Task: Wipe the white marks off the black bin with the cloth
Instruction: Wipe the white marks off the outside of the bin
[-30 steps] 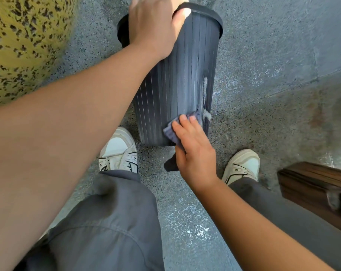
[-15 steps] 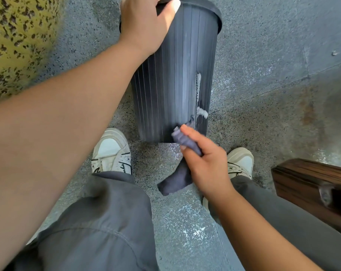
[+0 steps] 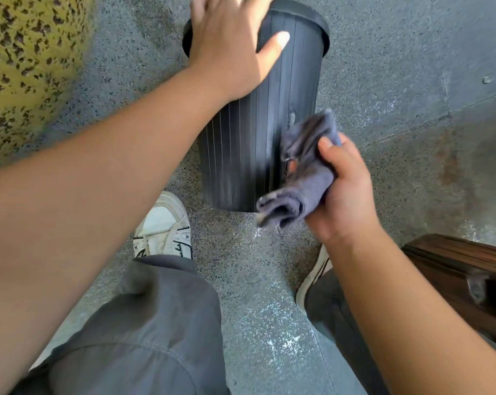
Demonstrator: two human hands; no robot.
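Black bin (image 3: 249, 155) stands just beside cloth-gripping right hand's fingers (image 3: 330, 146).

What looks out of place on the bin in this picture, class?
A white mark still shows on the black bin, just above the cloth gripped in the right hand.
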